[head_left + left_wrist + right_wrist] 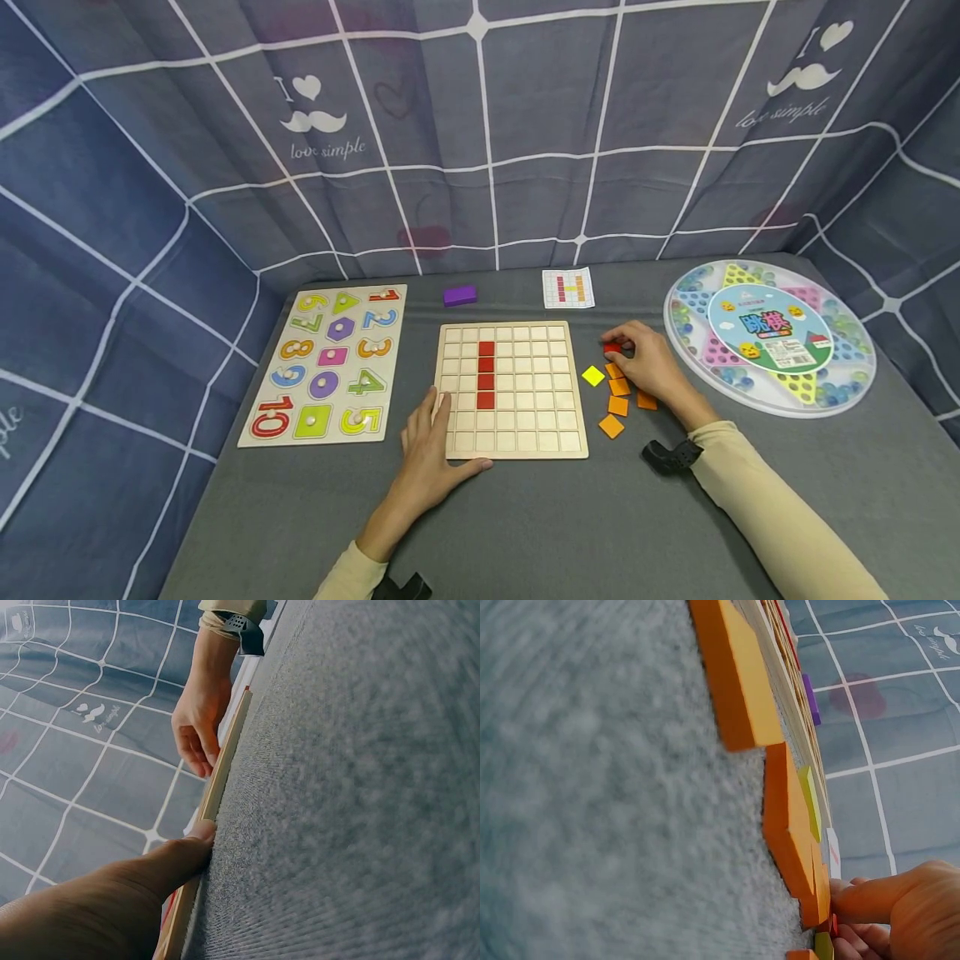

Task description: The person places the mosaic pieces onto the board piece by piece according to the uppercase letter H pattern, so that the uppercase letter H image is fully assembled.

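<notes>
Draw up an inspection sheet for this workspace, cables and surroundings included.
Surface: grey cloth.
Job's things: wooden grid board, with four red tiles in one column; orange tiles and a yellow tile to its right; pattern card beyond.
Clutter: number board left, purple block beyond, round game board right.
Hands: left hand touches the grid board's left and near edges; right hand pinches another red tile.
Cables: nothing seen.
Surroundings: blue-grey curtain with white lines.

The curtain [540,92] reads "love simple", number board [309,367] 1–10, round board [772,329] "跳棋".
</notes>
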A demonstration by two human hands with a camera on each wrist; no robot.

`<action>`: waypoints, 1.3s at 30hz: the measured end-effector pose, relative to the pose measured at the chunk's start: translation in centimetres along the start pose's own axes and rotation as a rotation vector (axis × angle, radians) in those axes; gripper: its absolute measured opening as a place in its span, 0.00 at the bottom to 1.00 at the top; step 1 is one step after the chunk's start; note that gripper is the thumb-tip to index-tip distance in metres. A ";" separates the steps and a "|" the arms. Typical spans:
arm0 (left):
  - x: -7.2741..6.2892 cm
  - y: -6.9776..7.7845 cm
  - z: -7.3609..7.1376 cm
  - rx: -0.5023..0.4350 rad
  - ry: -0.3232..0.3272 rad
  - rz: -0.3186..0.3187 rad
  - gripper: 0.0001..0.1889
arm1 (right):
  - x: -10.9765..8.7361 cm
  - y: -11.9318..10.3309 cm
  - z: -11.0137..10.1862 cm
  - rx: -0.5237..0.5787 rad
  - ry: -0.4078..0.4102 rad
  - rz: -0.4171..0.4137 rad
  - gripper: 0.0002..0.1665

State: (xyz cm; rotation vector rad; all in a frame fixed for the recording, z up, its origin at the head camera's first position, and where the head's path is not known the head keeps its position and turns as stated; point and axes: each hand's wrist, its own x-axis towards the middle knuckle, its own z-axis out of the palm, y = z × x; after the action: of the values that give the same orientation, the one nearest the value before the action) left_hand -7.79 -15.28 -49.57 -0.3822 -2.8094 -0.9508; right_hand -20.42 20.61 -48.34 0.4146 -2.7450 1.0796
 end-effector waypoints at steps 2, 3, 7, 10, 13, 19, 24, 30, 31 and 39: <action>0.0 0.0 0.0 0.001 0.000 0.000 0.60 | 0.0 0.0 -0.1 -0.003 -0.004 0.001 0.13; 0.0 0.0 0.0 0.000 -0.001 -0.001 0.60 | 0.0 0.0 -0.1 -0.002 -0.008 0.003 0.13; 0.0 0.0 0.0 -0.003 -0.003 -0.002 0.60 | -0.1 0.1 -0.2 0.003 -0.035 0.010 0.14; 0.0 0.0 0.0 -0.004 -0.001 -0.002 0.59 | 0.0 0.1 -0.2 0.010 -0.052 0.008 0.15; 0.0 0.0 0.0 -0.002 -0.002 -0.002 0.60 | 0.0 0.2 -0.2 0.011 -0.058 0.008 0.15; 0.0 0.1 0.0 -0.013 -0.008 -0.010 0.60 | -0.1 0.3 -0.2 0.016 -0.043 0.004 0.14; -0.1 0.1 0.0 -0.007 -0.003 -0.004 0.60 | -0.1 0.3 -0.2 0.021 -0.039 -0.002 0.14; -0.1 0.1 0.0 -0.005 -0.003 -0.005 0.60 | -0.1 0.3 -0.1 0.022 -0.041 0.004 0.14; -0.1 0.1 0.0 -0.007 -0.005 -0.005 0.60 | -0.1 0.3 -0.1 0.021 -0.041 0.004 0.14; 0.0 0.1 -0.1 -0.013 -0.013 -0.013 0.60 | -0.1 0.4 -0.1 0.010 -0.033 -0.002 0.14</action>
State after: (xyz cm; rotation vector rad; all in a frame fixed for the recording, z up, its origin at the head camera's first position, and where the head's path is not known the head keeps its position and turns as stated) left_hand -7.78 -15.24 -49.44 -0.3731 -2.8221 -0.9731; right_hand -20.47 20.99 -48.59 0.4397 -2.7684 1.0957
